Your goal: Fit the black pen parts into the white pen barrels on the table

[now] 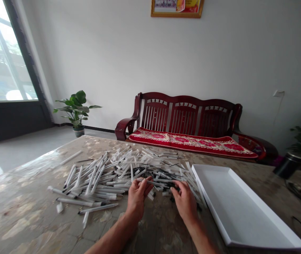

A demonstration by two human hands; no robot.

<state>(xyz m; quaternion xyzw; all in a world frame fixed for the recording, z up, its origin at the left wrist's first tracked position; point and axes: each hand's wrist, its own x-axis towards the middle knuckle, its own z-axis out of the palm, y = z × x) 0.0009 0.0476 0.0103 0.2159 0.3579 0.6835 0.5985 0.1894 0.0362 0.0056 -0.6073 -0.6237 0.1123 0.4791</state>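
A loose heap of pens (94,176) with clear-white barrels and black tips or caps covers the middle of the table. Over the heap's near edge, my left hand (137,195) pinches one end of a pen (155,183) between thumb and fingers. My right hand (184,199) is closed at the pen's darker right end, its thumb and forefinger bent together; the exact grip there is partly hidden. Black pen parts (163,173) lie just beyond both hands. A small white cap (59,207) rests apart on the left.
A shallow white box lid (253,211) lies right of my right hand. The patterned table (20,211) reaches toward a red wooden bench (184,116). A black cylinder (289,165) and a cable (300,193) are at the right. One potted plant (78,109) stands beyond the table.
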